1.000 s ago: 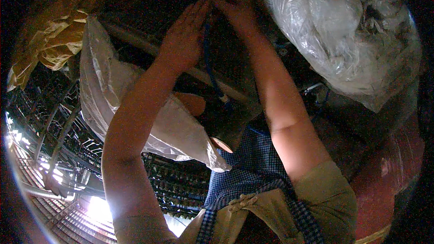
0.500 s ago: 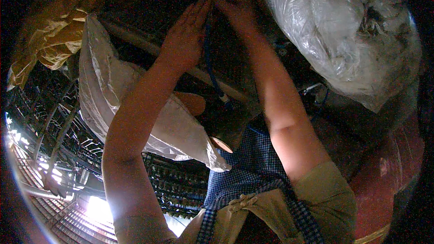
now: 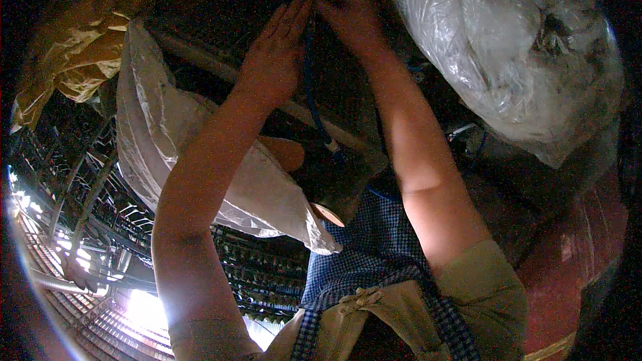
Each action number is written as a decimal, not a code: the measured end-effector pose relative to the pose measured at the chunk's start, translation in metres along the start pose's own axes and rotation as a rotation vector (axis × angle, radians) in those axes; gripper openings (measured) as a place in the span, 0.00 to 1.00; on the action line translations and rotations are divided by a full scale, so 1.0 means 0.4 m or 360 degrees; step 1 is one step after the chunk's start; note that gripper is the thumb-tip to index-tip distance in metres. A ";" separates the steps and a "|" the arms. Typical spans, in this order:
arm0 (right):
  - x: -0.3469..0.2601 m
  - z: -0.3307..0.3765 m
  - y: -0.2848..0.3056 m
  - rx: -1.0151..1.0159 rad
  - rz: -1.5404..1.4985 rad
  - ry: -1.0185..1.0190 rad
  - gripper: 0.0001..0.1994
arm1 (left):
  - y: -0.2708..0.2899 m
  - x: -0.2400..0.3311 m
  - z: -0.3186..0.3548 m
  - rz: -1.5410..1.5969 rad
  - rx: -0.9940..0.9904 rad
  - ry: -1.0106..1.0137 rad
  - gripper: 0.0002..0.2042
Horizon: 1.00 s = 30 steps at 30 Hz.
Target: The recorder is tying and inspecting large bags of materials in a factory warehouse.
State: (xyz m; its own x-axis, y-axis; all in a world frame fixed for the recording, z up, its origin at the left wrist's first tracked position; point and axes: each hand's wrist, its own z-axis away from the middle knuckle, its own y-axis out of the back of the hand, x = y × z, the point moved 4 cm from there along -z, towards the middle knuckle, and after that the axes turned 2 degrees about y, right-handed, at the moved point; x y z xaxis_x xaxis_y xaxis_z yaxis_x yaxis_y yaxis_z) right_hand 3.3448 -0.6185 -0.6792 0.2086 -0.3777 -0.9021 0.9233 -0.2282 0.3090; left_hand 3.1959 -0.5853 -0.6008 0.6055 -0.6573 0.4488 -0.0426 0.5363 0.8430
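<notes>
Both my arms reach up into a dark space. My left hand point(image 3: 273, 60) shows its back, fingers stretched up beside a thin blue cord point(image 3: 311, 93); its palm and thumb are hidden. My right hand point(image 3: 349, 17) curls its fingers around the top end of that cord. The cord hangs down between my hands to a dark brown object point(image 3: 338, 184) below them. A blue checked cloth point(image 3: 374, 254) hangs over my chest.
A white plastic sack point(image 3: 167, 140) lies left of my left forearm, with crumpled yellowish plastic point(image 3: 73, 70) beyond it. A big clear plastic bag point(image 3: 515, 60) bulges at the upper right. Metal racks point(image 3: 87, 214) fill the lower left. A reddish surface point(image 3: 575, 254) sits at the right.
</notes>
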 end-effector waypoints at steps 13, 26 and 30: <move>0.151 0.036 -0.049 0.0344 -0.0422 -0.0231 0.22 | 0.020 0.015 -0.007 0.0043 -0.0028 0.0063 0.35; 0.004 0.031 -0.030 0.0224 -0.0480 -0.0341 0.19 | 0.010 0.009 -0.009 0.0029 0.0010 -0.0057 0.31; 0.013 0.039 -0.038 0.0297 -0.0562 -0.0341 0.18 | 0.009 0.002 -0.007 0.0096 0.0005 0.0058 0.30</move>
State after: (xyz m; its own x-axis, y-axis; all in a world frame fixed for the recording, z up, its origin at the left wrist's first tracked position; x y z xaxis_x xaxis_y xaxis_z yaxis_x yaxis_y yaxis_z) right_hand 3.3269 -0.6311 -0.6840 -0.1985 -0.4201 -0.8855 0.8477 -0.5271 0.0601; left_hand 3.1983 -0.5825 -0.5984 0.6303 -0.6041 0.4876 -0.0824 0.5725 0.8158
